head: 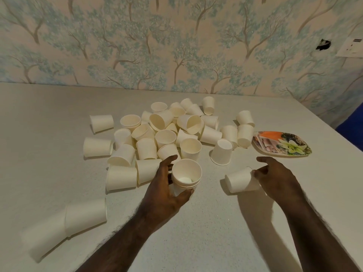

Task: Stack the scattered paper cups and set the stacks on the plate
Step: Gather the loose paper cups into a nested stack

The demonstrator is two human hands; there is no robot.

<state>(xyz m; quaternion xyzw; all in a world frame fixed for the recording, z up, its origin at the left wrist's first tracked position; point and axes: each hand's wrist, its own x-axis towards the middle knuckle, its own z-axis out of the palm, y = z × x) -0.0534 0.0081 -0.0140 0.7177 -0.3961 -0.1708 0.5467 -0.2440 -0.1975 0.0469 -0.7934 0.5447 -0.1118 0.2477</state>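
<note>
Paper cup stack [186, 174] in left hand [165, 190], approx. three nested.

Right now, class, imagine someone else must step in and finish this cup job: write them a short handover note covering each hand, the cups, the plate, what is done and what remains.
Left hand: holds a short stack of nested paper cups, mouths up.
Right hand: fingers on a single paper cup lying on its side near the table's front.
Flowered plate: far right on the white table, nothing on it yet.
Loose cups: a big scattered pile mid-table; a nested pair lies on its side at front left.
Done: one small stack begun.
Left: add the side-lying cup, stack everything else, set the stacks on the plate.
</note>
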